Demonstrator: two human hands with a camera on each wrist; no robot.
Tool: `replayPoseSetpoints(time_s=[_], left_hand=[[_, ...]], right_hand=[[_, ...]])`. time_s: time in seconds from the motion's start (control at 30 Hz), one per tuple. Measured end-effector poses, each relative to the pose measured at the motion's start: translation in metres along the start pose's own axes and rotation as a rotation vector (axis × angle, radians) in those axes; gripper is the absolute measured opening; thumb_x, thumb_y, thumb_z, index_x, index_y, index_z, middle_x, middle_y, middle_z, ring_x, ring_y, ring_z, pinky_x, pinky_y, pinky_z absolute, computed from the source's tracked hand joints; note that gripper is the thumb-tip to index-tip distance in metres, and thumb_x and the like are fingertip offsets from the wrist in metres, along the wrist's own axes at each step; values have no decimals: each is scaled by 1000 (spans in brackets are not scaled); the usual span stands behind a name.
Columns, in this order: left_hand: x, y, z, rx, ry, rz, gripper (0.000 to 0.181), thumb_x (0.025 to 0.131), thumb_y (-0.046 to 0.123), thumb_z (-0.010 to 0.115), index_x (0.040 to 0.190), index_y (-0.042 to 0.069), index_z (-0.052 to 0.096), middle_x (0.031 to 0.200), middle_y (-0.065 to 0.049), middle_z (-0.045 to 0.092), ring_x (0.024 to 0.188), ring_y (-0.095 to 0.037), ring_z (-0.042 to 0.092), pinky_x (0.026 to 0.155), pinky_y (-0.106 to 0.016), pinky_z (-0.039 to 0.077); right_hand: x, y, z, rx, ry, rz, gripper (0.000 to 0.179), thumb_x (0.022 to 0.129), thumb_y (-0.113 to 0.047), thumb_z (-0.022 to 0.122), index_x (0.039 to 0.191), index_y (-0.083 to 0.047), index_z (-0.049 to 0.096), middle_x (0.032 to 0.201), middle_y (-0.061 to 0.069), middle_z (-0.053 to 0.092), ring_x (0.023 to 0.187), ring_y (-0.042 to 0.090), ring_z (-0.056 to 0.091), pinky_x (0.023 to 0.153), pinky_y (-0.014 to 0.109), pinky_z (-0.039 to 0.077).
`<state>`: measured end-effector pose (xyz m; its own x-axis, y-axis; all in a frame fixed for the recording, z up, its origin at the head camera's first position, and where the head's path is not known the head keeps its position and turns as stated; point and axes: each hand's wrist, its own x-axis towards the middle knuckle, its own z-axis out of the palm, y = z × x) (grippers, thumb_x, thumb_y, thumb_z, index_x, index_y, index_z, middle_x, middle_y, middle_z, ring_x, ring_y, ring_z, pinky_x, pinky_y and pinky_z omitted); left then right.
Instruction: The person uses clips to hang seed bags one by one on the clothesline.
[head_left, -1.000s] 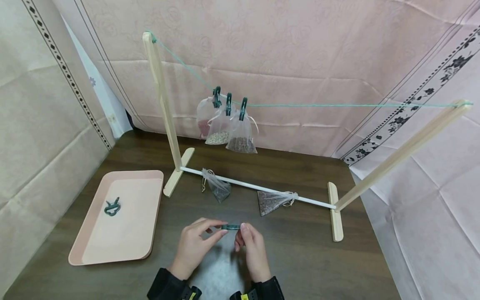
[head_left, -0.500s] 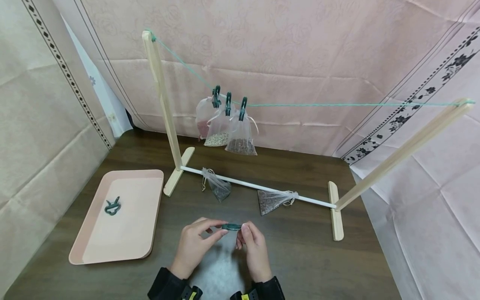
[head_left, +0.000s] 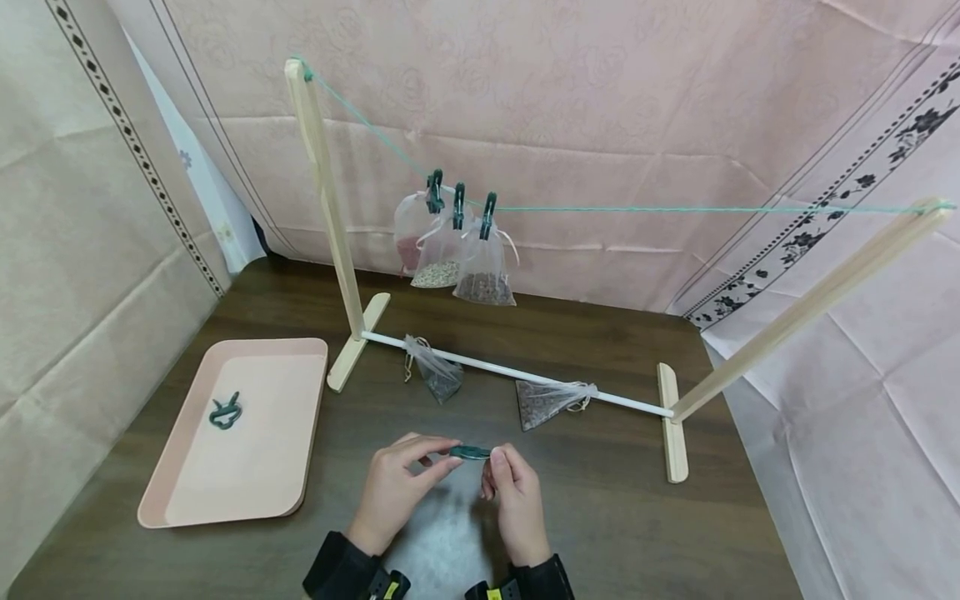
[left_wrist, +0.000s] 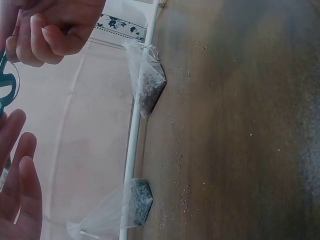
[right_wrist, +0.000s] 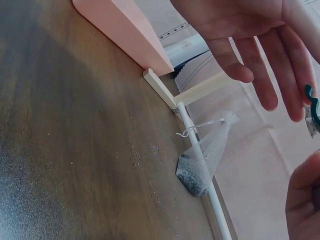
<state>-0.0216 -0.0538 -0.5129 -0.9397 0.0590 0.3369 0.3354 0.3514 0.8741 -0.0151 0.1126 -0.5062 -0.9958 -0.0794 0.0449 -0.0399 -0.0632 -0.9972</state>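
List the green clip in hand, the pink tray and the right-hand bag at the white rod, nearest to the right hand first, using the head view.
1. Green clip: just left, between the right hand and left hand.
2. Right-hand bag: ahead, at the white rod.
3. Pink tray: far left, beyond the left hand.

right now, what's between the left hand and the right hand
A green clip, pinched at one end by the left hand and at the other by the right hand; the head view shows this.
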Motion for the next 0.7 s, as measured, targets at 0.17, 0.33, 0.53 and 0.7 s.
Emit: replayPoseSetpoints(time_s=[0.17,0.33,0.53,0.7], left_hand=[[1,0,2,-1,-5,-2,28,78,37,65,101,22,68,95,12,64,85,-8,58,63,-24,49],[3,5,2,5,-26,6,26,79,35,65,102,24,67,101,11,62,91,-5,56,65,-27,49],[5,24,-3,-28,-41,35,23,80,24,67,102,17,66,105,1,61,92,-15,57,64,-31,49],[6,9,1,-15,-49,25,22,81,28,65,100,19,66,107,2,59,93,-13,56,64,-30,48]], right_hand=[[1,1,-3,-33,-6,-11,30,97,-16,38,72,0,43,62,14,39,55,27,42,52,31,42],[1,4,-4,-75,20,-1,31,97,-20,39,72,-2,44,62,11,41,55,25,44,53,30,42],[0,7,-4,-100,56,-16,29,97,-17,39,73,-3,46,61,11,41,54,25,43,53,31,42],[-1,2,-5,-121,74,44,29,97,-20,38,74,-4,47,62,7,41,56,24,43,54,31,41]])
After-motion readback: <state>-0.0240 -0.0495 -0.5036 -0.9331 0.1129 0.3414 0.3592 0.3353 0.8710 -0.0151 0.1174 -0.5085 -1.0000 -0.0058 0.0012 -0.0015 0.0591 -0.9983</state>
